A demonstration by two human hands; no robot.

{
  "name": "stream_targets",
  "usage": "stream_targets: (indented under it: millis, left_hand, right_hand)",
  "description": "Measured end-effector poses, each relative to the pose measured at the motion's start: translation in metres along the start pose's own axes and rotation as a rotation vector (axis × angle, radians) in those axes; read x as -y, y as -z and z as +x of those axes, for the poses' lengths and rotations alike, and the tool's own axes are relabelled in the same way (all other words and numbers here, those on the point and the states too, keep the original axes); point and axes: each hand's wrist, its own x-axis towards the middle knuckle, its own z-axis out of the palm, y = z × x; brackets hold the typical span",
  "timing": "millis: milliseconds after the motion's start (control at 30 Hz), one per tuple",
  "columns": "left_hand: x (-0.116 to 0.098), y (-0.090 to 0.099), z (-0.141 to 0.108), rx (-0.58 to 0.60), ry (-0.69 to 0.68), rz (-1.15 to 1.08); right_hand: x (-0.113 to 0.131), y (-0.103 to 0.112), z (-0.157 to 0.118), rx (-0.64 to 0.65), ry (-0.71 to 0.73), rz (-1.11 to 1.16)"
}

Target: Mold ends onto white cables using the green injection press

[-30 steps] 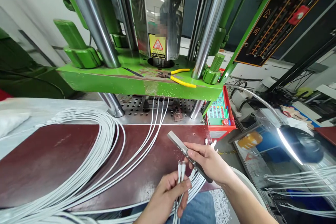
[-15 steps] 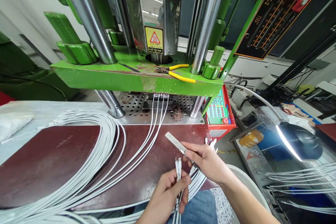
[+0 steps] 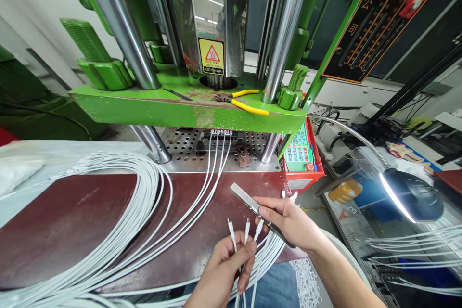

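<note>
My left hand [image 3: 233, 262] is closed around white cables [image 3: 236, 242], their small plugs fanned apart above my fingers. One white plug [image 3: 258, 229] leans right, close under my right fingers; I cannot tell whether they touch it. My right hand [image 3: 288, 221] grips a knife-like tool with a flat silver blade [image 3: 243, 196] and a dark handle, the blade angled up and left above the plugs. More white cables [image 3: 272, 250] lie in a bundle behind both hands. Several other cables [image 3: 212, 173] run from the mould at the base of the green press [image 3: 173, 110].
A large coil of white cables [image 3: 144, 202] covers the left of the brown tabletop [image 3: 83, 221]. Yellow-handled pliers [image 3: 249, 108] rest on the press's green plate. At the right are a red control box [image 3: 305, 173], a lit lamp [image 3: 411, 197] and a pale tub [image 3: 335, 245] of white scraps.
The plugs in my left hand have spread from a tight bunch into a fan. My right hand and the tool have shifted slightly right, and more of the dark handle shows.
</note>
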Motion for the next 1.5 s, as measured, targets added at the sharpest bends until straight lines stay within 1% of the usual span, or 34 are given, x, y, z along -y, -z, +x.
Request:
stream_targets:
  millis: [133,267,400,500,600,667,733,800,900,1033,1100,1167,1333,1433,1500]
  left_hand:
    - [-0.001,-0.001,0.0,-0.019,-0.019,0.058]
    - [0.001,0.001,0.002,-0.066,-0.056,0.141]
    - [0.002,0.001,0.003,-0.128,-0.085,0.232]
    - [0.002,0.0,0.005,-0.135,-0.082,0.248]
    - [0.0,-0.003,0.005,-0.103,-0.083,0.217]
    - [-0.004,-0.004,0.004,-0.067,-0.085,0.152]
    - [-0.008,-0.004,0.001,-0.027,-0.062,0.025]
    - [-0.01,-0.003,-0.001,-0.001,-0.026,-0.122]
    - [-0.011,0.0,-0.002,-0.022,-0.027,-0.231]
    - [-0.009,0.004,0.001,-0.035,-0.063,-0.161]
    - [-0.009,0.004,0.002,-0.018,-0.049,-0.128]
    - [-0.009,0.003,0.003,0.007,-0.031,-0.143]
    - [-0.01,0.001,0.001,0.103,0.032,-0.198]
    - [-0.011,0.003,0.002,0.18,0.037,-0.199]
    - [-0.011,0.006,0.003,0.236,0.067,-0.195]
  right_hand:
    - [-0.002,0.001,0.0,0.011,-0.018,-0.015]
    - [-0.002,0.001,0.0,0.024,0.005,-0.066]
    - [0.0,-0.001,0.0,0.011,0.019,-0.139]
    - [0.002,-0.002,-0.001,-0.006,0.03,-0.182]
    - [0.002,-0.001,-0.001,-0.005,0.047,-0.199]
    - [0.001,0.002,-0.002,0.017,0.044,-0.164]
    - [0.0,0.006,-0.003,0.022,0.021,-0.1]
    - [-0.002,0.011,-0.003,0.001,-0.017,-0.037]
    - [-0.001,0.016,-0.005,-0.028,-0.053,0.007]
    - [0.002,0.019,-0.005,-0.02,-0.07,0.011]
    - [0.002,0.018,-0.005,-0.017,-0.068,0.003]
    - [-0.001,0.017,-0.004,-0.015,-0.056,0.002]
    - [-0.005,0.016,-0.005,-0.009,-0.047,0.033]
    - [-0.004,0.016,-0.006,-0.008,-0.054,0.024]
    - [-0.002,0.016,-0.007,-0.001,-0.045,0.014]
